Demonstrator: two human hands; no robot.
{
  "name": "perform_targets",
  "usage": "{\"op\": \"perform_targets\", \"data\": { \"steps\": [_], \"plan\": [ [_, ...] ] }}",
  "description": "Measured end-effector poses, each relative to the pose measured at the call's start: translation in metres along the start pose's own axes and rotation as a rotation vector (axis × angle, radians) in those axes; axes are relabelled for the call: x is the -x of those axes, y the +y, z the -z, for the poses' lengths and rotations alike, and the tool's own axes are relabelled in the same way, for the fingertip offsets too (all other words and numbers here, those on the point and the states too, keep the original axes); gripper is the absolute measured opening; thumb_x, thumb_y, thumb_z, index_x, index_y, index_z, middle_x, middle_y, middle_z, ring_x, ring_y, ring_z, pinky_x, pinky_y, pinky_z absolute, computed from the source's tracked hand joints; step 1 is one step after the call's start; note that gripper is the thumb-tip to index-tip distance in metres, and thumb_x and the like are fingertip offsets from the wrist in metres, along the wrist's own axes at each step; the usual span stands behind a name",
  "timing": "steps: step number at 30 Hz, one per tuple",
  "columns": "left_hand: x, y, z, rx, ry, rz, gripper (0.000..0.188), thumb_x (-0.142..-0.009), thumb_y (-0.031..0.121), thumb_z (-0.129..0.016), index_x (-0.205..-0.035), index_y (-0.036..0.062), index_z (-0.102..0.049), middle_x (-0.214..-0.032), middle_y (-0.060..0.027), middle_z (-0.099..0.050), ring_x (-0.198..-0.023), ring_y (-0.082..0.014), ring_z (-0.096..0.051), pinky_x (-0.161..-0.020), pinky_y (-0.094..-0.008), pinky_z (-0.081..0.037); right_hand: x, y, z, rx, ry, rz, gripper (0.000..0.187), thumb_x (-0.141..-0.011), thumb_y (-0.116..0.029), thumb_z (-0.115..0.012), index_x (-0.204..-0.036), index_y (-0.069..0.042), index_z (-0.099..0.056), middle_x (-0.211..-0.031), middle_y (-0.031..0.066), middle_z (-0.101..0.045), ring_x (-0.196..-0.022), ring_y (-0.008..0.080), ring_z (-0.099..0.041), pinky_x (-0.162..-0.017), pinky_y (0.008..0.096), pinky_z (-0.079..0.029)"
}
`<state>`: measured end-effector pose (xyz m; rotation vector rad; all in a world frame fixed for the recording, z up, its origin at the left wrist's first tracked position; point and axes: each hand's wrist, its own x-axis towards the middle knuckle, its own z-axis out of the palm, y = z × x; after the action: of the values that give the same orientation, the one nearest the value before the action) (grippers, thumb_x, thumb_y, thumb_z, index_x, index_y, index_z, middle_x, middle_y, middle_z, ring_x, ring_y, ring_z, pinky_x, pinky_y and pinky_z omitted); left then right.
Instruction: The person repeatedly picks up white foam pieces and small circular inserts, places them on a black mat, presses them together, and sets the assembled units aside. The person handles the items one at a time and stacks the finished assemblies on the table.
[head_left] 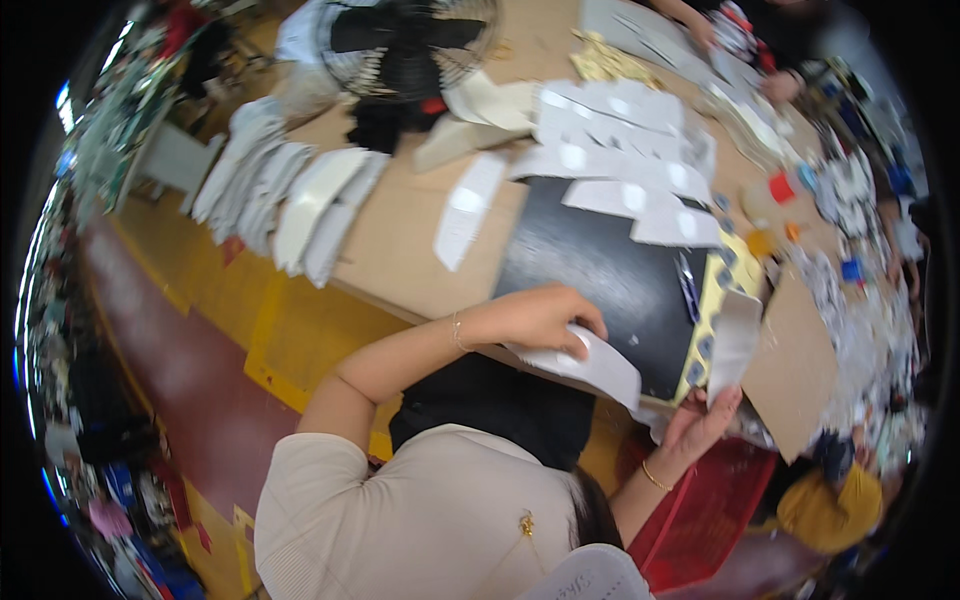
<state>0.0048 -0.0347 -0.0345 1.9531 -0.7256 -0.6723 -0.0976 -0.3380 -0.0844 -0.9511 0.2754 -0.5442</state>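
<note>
My left hand [548,318] pinches a curved white piece [600,368], flat and band-shaped, at the near edge of the table. To its right, my right hand [706,424] grips the lower end of a second flat white piece [736,338], which stands up in front of it. What the pieces are made of I cannot tell. Between and beyond my hands lies a black mat [590,255]. Several overlapping white pieces [675,222] with pale oval patches cover its far side. One more such piece [468,212] lies alone on the table to the left.
A pen [688,288] lies beside a yellow strip [735,262] with dark round spots. Stacked white pieces [325,215] line the left table edge, near a fan [405,45]. Brown cardboard [795,365] is at right, above a red bin [705,515]. Another person's hands [780,87] work across the table.
</note>
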Motion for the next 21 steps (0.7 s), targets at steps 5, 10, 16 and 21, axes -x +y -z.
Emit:
{"op": "perform_targets", "data": {
  "steps": [5, 10, 16, 21],
  "plan": [
    [-0.019, -0.013, -0.028, -0.324, 0.125, 0.025, 0.031, -0.084, 0.023, -0.071, -0.11, 0.0054, -0.07, -0.102, -0.0127, -0.065, -0.103, -0.0329, -0.06, -0.09, -0.041, -0.048, 0.022, -0.02, 0.013, 0.082, -0.053, -0.071, 0.017, -0.1, -0.016, -0.06, -0.111, -0.005, -0.053, -0.101, 0.0086, -0.064, -0.076, 0.0137, -0.06, -0.058, 0.0241, -0.049],
    [0.011, -0.015, -0.013, -0.307, 0.376, 0.039, 0.025, -0.093, 0.022, -0.062, -0.107, 0.0025, -0.07, -0.103, -0.0136, -0.063, -0.098, -0.0327, -0.06, -0.089, -0.0396, -0.047, 0.043, -0.013, 0.0, 0.277, -0.267, -0.304, 0.015, -0.097, -0.012, -0.063, -0.104, 0.001, -0.059, -0.082, 0.0101, -0.067, -0.06, 0.0133, -0.063, -0.057, 0.0241, -0.052],
    [0.05, -0.029, -0.011, -0.242, 0.399, 0.143, 0.028, -0.1, 0.022, -0.054, -0.109, 0.0011, -0.07, -0.107, -0.015, -0.06, -0.103, -0.0314, -0.056, -0.093, -0.0365, -0.044, 0.061, 0.009, -0.037, 0.389, -0.434, -0.566, 0.017, -0.095, -0.01, -0.065, -0.105, 0.003, -0.061, -0.089, 0.0116, -0.069, -0.071, 0.0139, -0.067, -0.06, 0.0253, -0.058],
    [0.065, -0.028, -0.019, -0.117, 0.423, 0.188, 0.029, -0.101, 0.022, -0.053, -0.114, 0.0022, -0.069, -0.111, -0.0126, -0.058, -0.105, -0.0281, -0.055, -0.095, -0.0351, -0.044, 0.056, 0.01, -0.043, 0.431, -0.436, -0.572, 0.018, -0.095, -0.01, -0.066, -0.104, 0.004, -0.061, -0.089, 0.0119, -0.069, -0.07, 0.0139, -0.067, -0.06, 0.0249, -0.058]
  ]
}}
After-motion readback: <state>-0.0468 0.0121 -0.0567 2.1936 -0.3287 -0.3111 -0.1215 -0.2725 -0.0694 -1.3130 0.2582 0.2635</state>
